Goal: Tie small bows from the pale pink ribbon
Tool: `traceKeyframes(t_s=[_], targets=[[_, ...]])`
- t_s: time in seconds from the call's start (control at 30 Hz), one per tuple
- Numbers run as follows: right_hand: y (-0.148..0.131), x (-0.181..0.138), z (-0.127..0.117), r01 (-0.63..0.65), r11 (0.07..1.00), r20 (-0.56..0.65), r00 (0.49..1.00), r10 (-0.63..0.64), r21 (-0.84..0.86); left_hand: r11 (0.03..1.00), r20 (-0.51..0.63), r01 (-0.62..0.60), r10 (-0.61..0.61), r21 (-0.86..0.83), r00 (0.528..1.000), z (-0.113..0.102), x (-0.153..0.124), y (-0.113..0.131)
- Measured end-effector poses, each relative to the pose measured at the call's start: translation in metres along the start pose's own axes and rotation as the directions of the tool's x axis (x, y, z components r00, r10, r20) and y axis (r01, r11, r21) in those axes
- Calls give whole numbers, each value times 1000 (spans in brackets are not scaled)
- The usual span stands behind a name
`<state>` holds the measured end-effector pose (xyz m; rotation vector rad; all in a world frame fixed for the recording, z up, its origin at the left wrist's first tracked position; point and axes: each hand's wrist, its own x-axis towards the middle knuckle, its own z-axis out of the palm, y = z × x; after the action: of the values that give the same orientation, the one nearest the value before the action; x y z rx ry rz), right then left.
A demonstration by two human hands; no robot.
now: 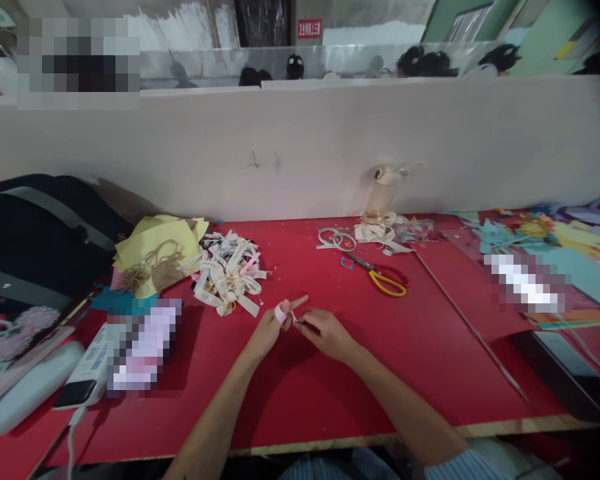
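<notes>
A short pink ribbon is looped around the fingers of my left hand, whose index finger points out to the right. The fingers of my right hand pinch together at the ribbon's other end, just right of the loop. Both hands are above the red table, near its middle. Beyond them to the left lies a heap of white and pink ribbon bows. Yellow-handled scissors rest open on the table to the upper right.
At the left are a dark bag, yellow paper, twine and a white power bank. A bottle stands by the white partition. A thin stick and a dark box lie right.
</notes>
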<state>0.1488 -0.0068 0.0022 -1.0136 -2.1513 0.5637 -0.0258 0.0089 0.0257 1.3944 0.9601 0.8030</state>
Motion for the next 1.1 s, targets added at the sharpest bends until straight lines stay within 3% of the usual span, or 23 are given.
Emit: traceKeyframes(t_s=[0.3, 0.47, 0.57, 0.7, 0.8, 0.97, 1.1], targets=[[-7, 1, 0, 26, 976, 27, 999, -33, 216, 1000, -11, -28, 28, -11, 1000, 10, 0, 3], [-15, 4, -7, 36, 966, -78, 997, -17, 256, 952, -83, 10, -37, -305, 996, 14, 0, 2], [-17, 5, -11, 95, 970, -143, 988, -64, 222, 879, -32, 68, -94, -473, 995, 16, -2, 2], [-18, 5, -11, 178, 963, -173, 974, -144, 202, 841, 6, 95, -109, -532, 994, 15, -2, 1], [-22, 4, -11, 210, 955, -176, 969, -174, 211, 888, 9, 59, -62, -456, 998, 11, 0, -2], [-24, 2, -16, 182, 944, -152, 978, -144, 276, 988, 60, -31, 41, -154, 997, 10, 1, -8], [-13, 4, -19, 131, 915, -210, 976, -52, 381, 996, 188, -2, -15, 85, 982, 13, -5, -5]])
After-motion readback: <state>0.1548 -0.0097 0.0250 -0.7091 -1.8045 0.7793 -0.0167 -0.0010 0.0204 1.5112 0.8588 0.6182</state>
